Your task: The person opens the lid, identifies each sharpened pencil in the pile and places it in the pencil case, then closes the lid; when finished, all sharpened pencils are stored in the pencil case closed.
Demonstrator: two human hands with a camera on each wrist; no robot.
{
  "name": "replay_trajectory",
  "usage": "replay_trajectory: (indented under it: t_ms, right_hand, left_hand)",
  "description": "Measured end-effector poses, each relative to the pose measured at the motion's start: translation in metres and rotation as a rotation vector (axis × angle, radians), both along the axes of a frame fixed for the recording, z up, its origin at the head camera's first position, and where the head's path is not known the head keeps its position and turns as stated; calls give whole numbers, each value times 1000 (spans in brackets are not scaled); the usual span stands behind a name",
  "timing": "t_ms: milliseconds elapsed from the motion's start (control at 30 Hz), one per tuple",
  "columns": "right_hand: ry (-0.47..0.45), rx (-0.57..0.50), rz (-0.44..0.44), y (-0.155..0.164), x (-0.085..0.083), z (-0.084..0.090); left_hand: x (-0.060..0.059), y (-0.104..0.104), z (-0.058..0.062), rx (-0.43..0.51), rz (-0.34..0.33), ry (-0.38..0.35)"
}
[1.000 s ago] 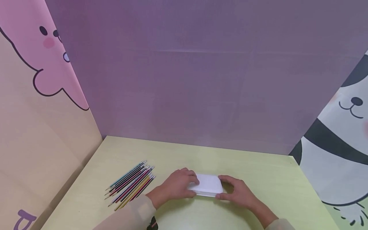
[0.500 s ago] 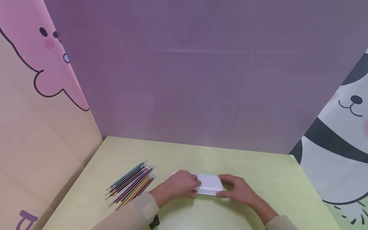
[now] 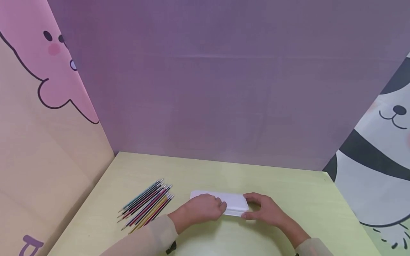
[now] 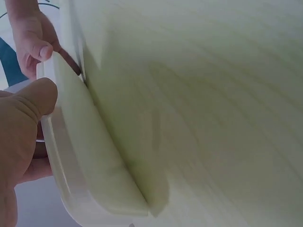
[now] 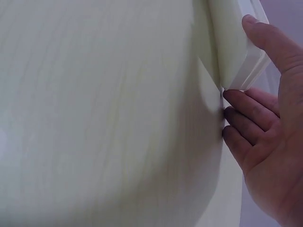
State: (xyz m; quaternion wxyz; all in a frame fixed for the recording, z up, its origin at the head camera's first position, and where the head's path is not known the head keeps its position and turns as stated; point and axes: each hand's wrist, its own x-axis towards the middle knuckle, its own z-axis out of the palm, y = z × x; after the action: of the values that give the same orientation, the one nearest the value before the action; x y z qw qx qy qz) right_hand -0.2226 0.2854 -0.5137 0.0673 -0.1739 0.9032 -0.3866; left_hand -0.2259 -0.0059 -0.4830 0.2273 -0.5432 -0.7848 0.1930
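A flat white pencil case (image 3: 235,202) lies lengthwise on the table in front of the person. The left hand (image 3: 205,208) is at its front long side, fingers curled over the top. In the left wrist view, that hand's thumb (image 4: 45,94) presses against the rim by the lid seam, and the other fingers are partly hidden behind the case. The right hand (image 3: 267,212) holds the case's right end, thumb at the front corner and index finger at the back corner. In the right wrist view its thumb (image 5: 265,33) lies on the case's side, with fingertips by the bottom corner.
Left of the case, several striped pencils (image 3: 147,206) lie side by side in a slanted bundle on the pale wooden table (image 3: 275,177). A purple backdrop (image 3: 205,89) stands behind, with cartoon-printed panels (image 3: 378,177) at both sides.
The left hand has slid right along the front side, and its fingers have curled in more. The case's left end has come into view. The right hand has stayed at the right end.
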Motion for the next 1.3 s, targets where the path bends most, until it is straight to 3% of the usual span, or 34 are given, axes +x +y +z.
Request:
replay_trajectory:
  t_ms: [100, 233, 433, 533, 667, 833, 1000, 1167, 1300]
  right_hand:
    - [-1, -16, 10, 2, -1, -1]
    - [22, -27, 17, 3, -1, -3]
    - [20, -49, 9, 3, 1, -7]
    - [21, -44, 4, 3, 2, -8]
    - [45, -17, -2, 3, 2, -10]
    - [71, 16, -32, 2, 3, -11]
    - [59, -2, -74, 2, 4, -15]
    - [80, 9, -80, 1, 5, -17]
    - [123, 66, -64, 0, 5, -15]
  left_hand:
    - [-3, 0, 2, 24, 38, -73]
    - [-8, -6, 0, 131, 107, -246]
    - [-19, -38, -7, 361, 135, -572]
    - [-25, -59, -9, 460, 158, -691]
    - [-29, -80, -8, 613, 252, -851]
    - [-34, -91, -10, 824, 320, -1016]
    - [-42, -87, -16, 1013, 378, -1116]
    - [-51, -81, -15, 1152, 467, -1143]
    - [-62, -80, -15, 1265, 463, -1249]
